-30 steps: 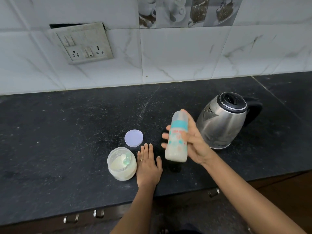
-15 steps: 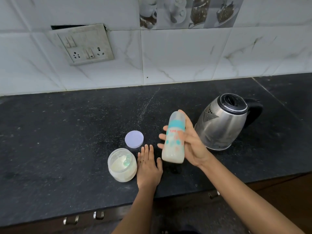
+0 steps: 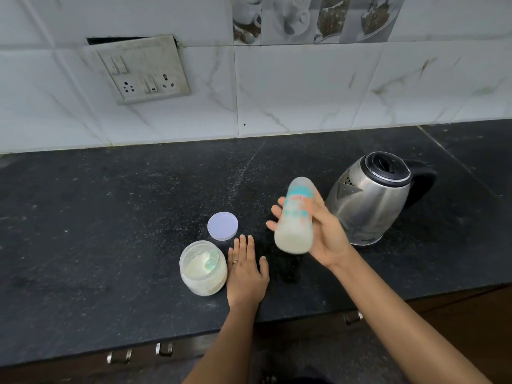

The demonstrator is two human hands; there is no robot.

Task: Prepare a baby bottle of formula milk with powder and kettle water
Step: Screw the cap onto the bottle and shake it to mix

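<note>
Two hands: state, nearest first?
– Left hand (image 3: 246, 270) flat on black stone counter (image 3: 110, 217), fingers straight, holding nothing, beside open clear plastic powder jar (image 3: 202, 268).
And the bottle?
– Right hand (image 3: 324, 234) has fingers curled round translucent milky baby bottle (image 3: 295, 220), tilted, off the counter before steel kettle (image 3: 368, 200). Likely mixing: grip firm, check cap tight, short shakes.

Black speckled stone countertop (image 3: 110, 217), one seam (image 3: 457, 162) crossing it at far right. White marble-veined wall tiles (image 3: 304, 87) behind. Grimy switch-and-socket plate (image 3: 144, 69) hangs tilted, with a dark gap (image 3: 116, 40) along its top edge. Decorative tile of cups and coffee beans (image 3: 304, 18) at top. Metal drawer handles (image 3: 164, 349) under the counter edge.
</note>
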